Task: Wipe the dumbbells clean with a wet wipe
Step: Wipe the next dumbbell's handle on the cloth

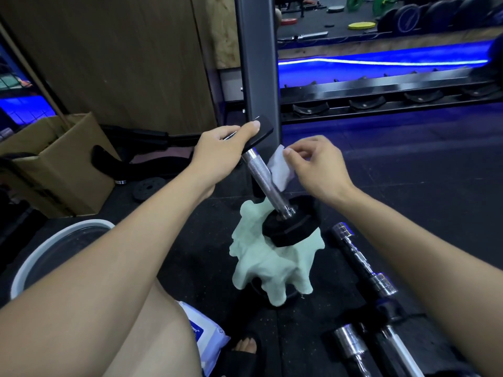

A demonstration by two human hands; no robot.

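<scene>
Head view: left hand point(217, 151) grips hexagonal black dumbbell point(265, 178), right hand point(315, 170) pinches soft white wipe point(279, 170) beside knurled chrome.

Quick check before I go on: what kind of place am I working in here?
Most likely a gym's free-weight area: an empty dumbbell rack runs behind the dumbbell being wiped, coloured weight plates lie on the far floor, and chrome bars rest on black rubber flooring.

Dumbbell point(268, 183) handle knurled shiny metal, heads matt black rubber. Wet wipe point(279, 170) thin white fabric. Green cloth point(266, 262) soft, rumpled. Cardboard box point(62, 170) matt brown. Floor point(422, 180) rough rubber.
</scene>
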